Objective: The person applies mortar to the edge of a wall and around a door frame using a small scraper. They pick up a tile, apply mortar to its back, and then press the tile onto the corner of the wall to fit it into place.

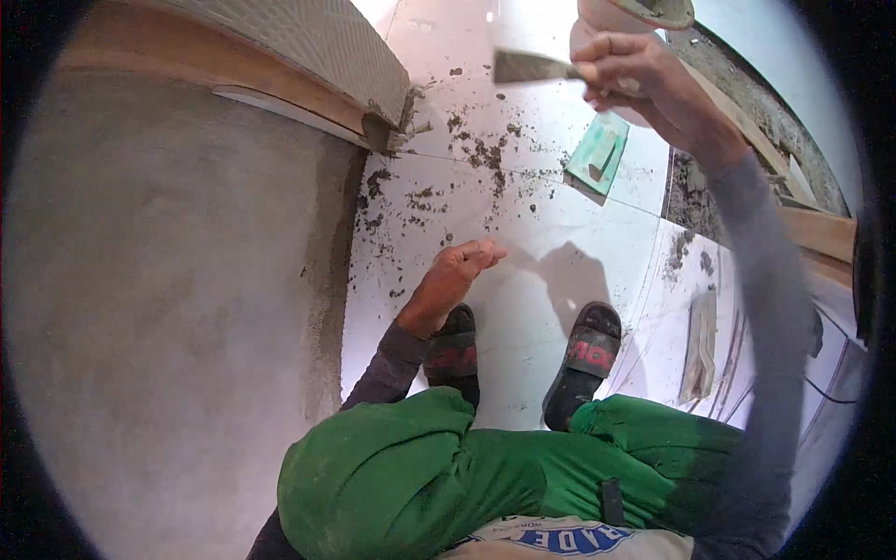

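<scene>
My right hand is raised at the upper right, its fingers wrapped round the handle of a putty knife. The flat, mortar-stained blade points left above the floor. Behind that hand is a pale bucket, partly covered by it. My left hand hovers over the floor in front of my left foot. Its fingers are loosely bent and reach to the right, with nothing visible in them. A green plastic float lies on the white tiles below my right hand.
Mortar crumbs are scattered over the tiles. A grey plastered surface fills the left, edged by a wooden board and a ribbed tile. A long trowel-like tool lies at right, near wooden boards. My sandalled feet stand close by.
</scene>
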`<action>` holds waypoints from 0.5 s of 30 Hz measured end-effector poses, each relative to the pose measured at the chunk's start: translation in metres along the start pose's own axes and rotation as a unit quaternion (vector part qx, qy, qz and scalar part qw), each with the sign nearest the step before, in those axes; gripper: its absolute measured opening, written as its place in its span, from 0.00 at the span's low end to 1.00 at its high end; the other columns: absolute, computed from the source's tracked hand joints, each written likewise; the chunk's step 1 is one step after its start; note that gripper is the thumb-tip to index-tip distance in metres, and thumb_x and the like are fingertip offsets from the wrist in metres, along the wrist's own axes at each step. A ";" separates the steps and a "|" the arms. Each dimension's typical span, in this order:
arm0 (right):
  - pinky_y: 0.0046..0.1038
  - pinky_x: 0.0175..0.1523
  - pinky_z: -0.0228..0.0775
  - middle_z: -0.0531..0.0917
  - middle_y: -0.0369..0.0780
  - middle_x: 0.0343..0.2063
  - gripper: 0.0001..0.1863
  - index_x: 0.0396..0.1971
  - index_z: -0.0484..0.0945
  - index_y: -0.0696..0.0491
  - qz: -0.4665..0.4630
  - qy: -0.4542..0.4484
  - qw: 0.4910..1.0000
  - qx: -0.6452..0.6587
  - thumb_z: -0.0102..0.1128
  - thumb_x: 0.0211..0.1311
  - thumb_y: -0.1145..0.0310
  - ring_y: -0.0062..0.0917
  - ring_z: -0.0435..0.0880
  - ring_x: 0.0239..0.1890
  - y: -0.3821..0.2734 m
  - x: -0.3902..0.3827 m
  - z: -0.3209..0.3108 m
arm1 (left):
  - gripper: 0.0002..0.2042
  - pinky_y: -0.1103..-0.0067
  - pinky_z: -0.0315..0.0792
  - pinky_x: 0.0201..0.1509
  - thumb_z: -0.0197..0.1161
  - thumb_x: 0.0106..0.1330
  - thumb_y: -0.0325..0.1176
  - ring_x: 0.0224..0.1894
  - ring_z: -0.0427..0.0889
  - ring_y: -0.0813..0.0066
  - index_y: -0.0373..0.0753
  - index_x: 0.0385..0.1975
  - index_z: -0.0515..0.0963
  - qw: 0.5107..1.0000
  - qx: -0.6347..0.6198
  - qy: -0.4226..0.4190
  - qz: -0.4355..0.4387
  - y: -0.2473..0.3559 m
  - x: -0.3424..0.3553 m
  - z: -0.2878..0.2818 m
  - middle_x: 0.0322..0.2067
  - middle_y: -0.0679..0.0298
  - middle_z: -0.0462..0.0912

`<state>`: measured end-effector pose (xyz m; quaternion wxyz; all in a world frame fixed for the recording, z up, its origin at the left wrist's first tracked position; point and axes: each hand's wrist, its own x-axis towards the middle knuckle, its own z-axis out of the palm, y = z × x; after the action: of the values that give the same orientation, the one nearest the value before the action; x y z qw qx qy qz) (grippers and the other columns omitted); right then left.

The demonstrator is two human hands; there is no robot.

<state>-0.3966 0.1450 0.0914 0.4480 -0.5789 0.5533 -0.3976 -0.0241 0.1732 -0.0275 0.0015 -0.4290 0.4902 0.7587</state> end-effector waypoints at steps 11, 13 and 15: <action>0.27 0.50 0.86 0.85 0.40 0.39 0.15 0.45 0.81 0.62 0.240 0.124 0.943 0.193 0.70 0.61 0.70 0.22 0.87 0.39 -0.015 -0.104 -0.063 | 0.29 0.72 0.63 0.74 0.51 0.80 0.45 0.66 0.76 0.65 0.22 0.67 0.69 0.999 -0.049 0.022 0.006 -0.008 -0.008 -0.023 0.59 0.50 0.82; 0.29 0.49 0.85 0.84 0.42 0.39 0.15 0.44 0.82 0.63 0.228 0.173 0.939 0.189 0.69 0.61 0.70 0.24 0.87 0.40 0.000 -0.116 -0.072 | 0.29 0.72 0.64 0.74 0.51 0.80 0.45 0.68 0.75 0.65 0.23 0.66 0.71 0.999 -0.042 0.025 -0.014 -0.003 -0.002 -0.016 0.61 0.50 0.80; 0.32 0.48 0.83 0.84 0.41 0.39 0.14 0.44 0.82 0.61 0.116 0.215 0.969 0.048 0.68 0.60 0.70 0.25 0.86 0.40 0.009 -0.110 -0.080 | 0.30 0.71 0.61 0.76 0.51 0.80 0.46 0.68 0.74 0.63 0.21 0.64 0.72 0.999 -0.032 0.027 -0.030 0.002 -0.001 -0.010 0.63 0.48 0.78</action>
<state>-0.4834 0.2481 0.1089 0.3894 -0.3893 0.6801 -0.4840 -0.0176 0.1652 -0.0273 -0.0025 -0.4639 0.4521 0.7618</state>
